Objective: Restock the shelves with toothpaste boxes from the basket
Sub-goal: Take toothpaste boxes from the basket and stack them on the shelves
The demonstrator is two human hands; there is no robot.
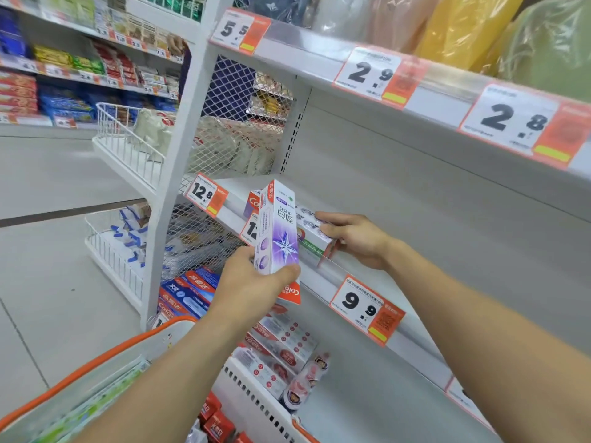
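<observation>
my left hand (pixel 246 282) is wrapped around the bottom of a purple and white toothpaste box (pixel 277 228). i hold it standing up, just in front of the middle shelf (pixel 377 276). my thumb is on the front of it and my fingers are behind it.

my right hand (pixel 355 239) rests on a white box with a green stripe (pixel 311 243) that lies on the shelf near the front edge. my fingers lie along its top and side, bent a little around it. another box with red letters (pixel 252 203) stands just behind the purple one, at the left end of the shelf.

the basket (pixel 134 350) with the orange rim is down below by my arms. more red boxes (pixel 217 423) are still in it, so i think the job is far from done.

what could go wrong? the white box sits close to the edge. if i push it sideways too hard, it could slide off and drop onto the lower shelf (pixel 351 394). i hold the purple box only at its bottom end, so it could tip and slip out. it could also bump the price tag (pixel 367 310) on the shelf edge as i put it in, or knock over the standing box.
</observation>
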